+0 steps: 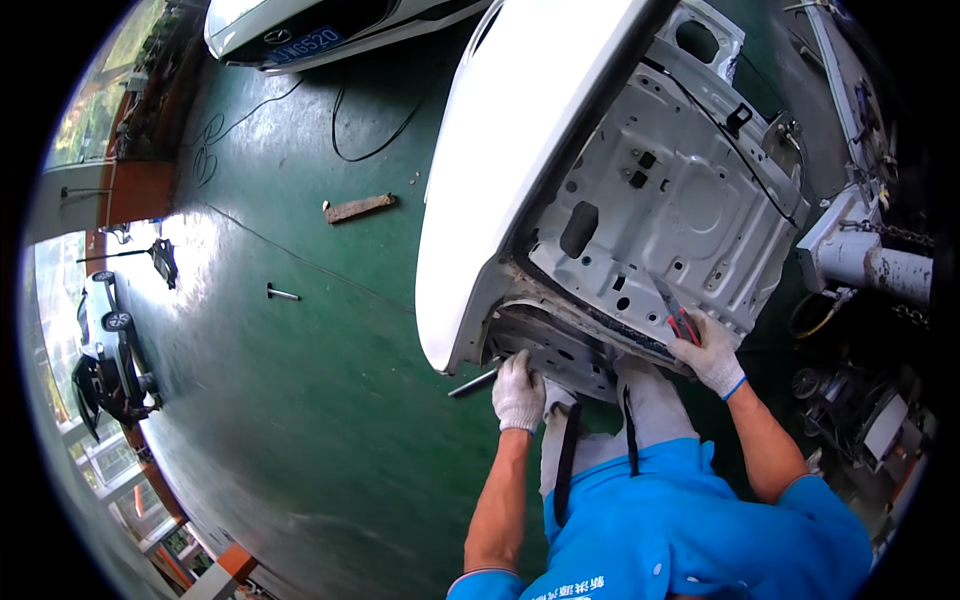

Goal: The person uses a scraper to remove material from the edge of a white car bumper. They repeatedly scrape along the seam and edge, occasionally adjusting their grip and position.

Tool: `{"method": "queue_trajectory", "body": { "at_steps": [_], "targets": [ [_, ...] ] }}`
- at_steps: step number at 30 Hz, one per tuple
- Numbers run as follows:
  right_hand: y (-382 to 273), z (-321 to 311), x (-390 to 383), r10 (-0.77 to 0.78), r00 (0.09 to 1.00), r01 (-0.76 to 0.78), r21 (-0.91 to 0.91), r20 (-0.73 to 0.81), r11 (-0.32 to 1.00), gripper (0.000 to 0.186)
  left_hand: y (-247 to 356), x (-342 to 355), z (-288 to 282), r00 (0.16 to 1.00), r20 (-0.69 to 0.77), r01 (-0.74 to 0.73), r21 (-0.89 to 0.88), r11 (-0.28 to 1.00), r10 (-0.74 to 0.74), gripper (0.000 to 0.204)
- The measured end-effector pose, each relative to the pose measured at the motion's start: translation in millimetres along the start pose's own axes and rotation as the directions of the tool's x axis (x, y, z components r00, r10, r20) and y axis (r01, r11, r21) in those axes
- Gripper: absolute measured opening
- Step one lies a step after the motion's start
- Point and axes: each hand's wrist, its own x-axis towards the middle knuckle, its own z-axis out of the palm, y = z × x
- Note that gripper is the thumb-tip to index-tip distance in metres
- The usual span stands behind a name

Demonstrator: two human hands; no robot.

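Note:
A large white car body section point(470, 170), with a bare inner sheet-metal floor point(700, 210) full of holes, stands tilted before me. My gloved left hand point(518, 390) is closed on the lower metal edge at its left. My gloved right hand point(712, 355) grips red-handled pliers point(683, 325) against the panel's lower right part, their jaws pointing up and left. A metal bar point(470, 383) lies low beside my left hand, partly hidden by the section.
A white car point(300, 30) stands at the top, another point(110, 340) at far left. A wooden block point(360, 208), a hammer-like tool point(284, 292) and cables lie on the green floor point(330, 420). A steel frame point(890, 270) with chains and a wheeled machine point(850, 420) are at right.

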Motion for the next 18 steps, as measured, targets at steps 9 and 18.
{"method": "queue_trajectory", "body": {
  "at_steps": [9, 18],
  "targets": [
    [-28, 69, 8, 0.077, 0.988, -0.108, 0.248, 0.131, 0.963, 0.044, 44, 38, -15, 0.963, -0.267, -0.087, -0.364, 0.928, -0.015, 0.046],
    [-36, 93, 11, 0.095, 0.98, -0.115, 0.106, 0.175, 0.988, 0.047, 66, 121, -28, 0.89, -0.452, -0.086, -0.296, 0.951, -0.061, 0.023]
  ]
}}
